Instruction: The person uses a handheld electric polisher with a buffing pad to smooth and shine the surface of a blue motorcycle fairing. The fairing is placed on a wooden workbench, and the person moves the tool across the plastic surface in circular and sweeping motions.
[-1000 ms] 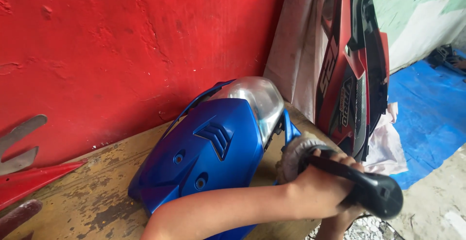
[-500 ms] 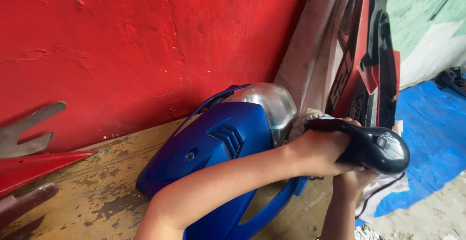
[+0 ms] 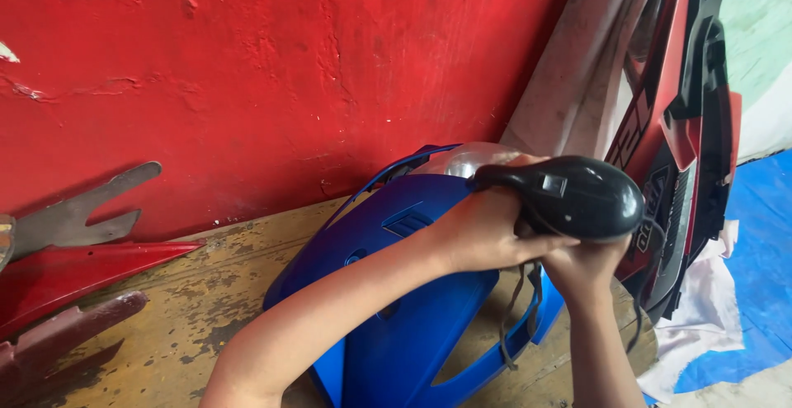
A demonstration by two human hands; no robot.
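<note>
Hands: left hand (image 3: 483, 235) and right hand (image 3: 587, 266) both have fingers wrapped tight around a black power tool (image 3: 577, 196), which sits over the clear headlight (image 3: 470, 160).
Under the fingers: blue motorcycle cowl (image 3: 412, 309), lying on a worn wooden board (image 3: 165, 317).
Left of the fingers: red panel (image 3: 74, 272) and grey metal bracket (image 3: 78, 214).
Right of the fingers: red-and-black fairing (image 3: 676, 144), white cloth (image 3: 701, 317), blue tarp (image 3: 759, 276).
Beyond the fingers: rough red wall (image 3: 247, 70).

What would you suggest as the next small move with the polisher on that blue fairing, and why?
Probably ease the black polisher along the clear headlight lens: both hands, left hand and right hand, grip it there, and the blue fairing lies against the red wall.
</note>
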